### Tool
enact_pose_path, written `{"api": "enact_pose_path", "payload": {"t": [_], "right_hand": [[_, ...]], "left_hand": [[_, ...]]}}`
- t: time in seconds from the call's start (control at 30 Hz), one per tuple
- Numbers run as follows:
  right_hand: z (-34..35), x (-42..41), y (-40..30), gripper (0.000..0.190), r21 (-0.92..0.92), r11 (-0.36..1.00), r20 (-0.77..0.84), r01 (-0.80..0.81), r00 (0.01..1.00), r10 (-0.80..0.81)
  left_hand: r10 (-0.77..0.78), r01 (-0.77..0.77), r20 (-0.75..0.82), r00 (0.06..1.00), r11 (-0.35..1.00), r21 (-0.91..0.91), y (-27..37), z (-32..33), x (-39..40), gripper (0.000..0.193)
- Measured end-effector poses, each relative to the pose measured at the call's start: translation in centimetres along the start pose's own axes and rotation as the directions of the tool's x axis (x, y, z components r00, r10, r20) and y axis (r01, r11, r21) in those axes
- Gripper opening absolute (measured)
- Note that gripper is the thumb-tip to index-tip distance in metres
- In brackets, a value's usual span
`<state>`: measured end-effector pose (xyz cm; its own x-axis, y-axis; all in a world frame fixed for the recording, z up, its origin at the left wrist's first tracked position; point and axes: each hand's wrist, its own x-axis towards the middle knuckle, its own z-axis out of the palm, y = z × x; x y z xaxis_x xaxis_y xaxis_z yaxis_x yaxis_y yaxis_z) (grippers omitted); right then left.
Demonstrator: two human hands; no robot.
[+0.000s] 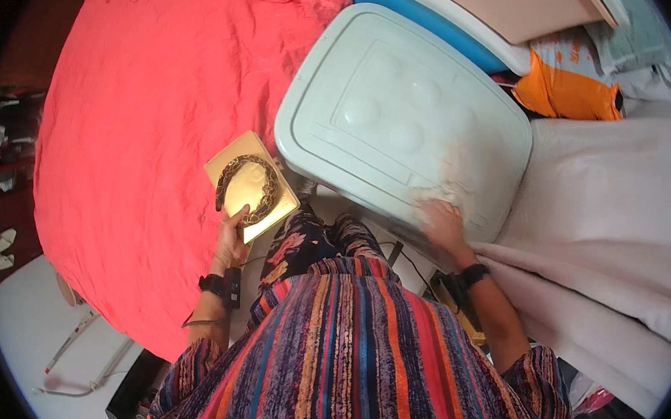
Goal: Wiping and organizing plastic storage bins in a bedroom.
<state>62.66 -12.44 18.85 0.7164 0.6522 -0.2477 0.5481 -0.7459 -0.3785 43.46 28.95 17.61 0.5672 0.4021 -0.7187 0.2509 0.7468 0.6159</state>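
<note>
My left hand (232, 239) grips the near edge of a flat, shiny gold box or book (249, 188), with the thumb on top. A dark patterned headband (272, 186), curved like an open ring, lies on its gold face beside the thumb. My right hand (443, 226) is pressed on a pale, crumpled cloth (460, 191), partly blurred, over the near right part of a storage bin's lid. That pale green plastic lid (326, 86) has a raised rim and rounded bumps in its middle. The fingertips of my right hand are partly hidden by the cloth.
A red bedspread (129, 137) covers the left side. Beyond the lid stands a blue and white container (434, 30). An orange package (569, 93) lies at the upper right, above pale draped fabric (604, 170). Cables (420, 268) run along the floor near my legs.
</note>
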Motion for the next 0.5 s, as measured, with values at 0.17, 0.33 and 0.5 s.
{"api": "enact_pose_path", "payload": {"t": [0.17,0.33,0.5], "right_hand": [[1.6,-6.1,8.0,0.040,-0.050,0.990,-0.136,-0.129,0.983,0.121],[-0.4,-7.0,14.6,0.034,0.496,0.727,-0.176,-0.474,0.765,0.619],[-9.6,6.0,5.0,0.033,0.777,0.627,-0.305,-0.062,0.834,0.460]], "left_hand": [[0.120,-0.122,0.070,0.990,0.992,0.032,0.2,0.0,0.0,0.046],[0.104,-0.104,0.049,0.993,0.995,-0.008,0.4,-0.1,0.4,0.044],[0.116,-0.116,-0.002,0.993,0.993,-0.032,0.2,-0.5,-1.5,0.040]]}}
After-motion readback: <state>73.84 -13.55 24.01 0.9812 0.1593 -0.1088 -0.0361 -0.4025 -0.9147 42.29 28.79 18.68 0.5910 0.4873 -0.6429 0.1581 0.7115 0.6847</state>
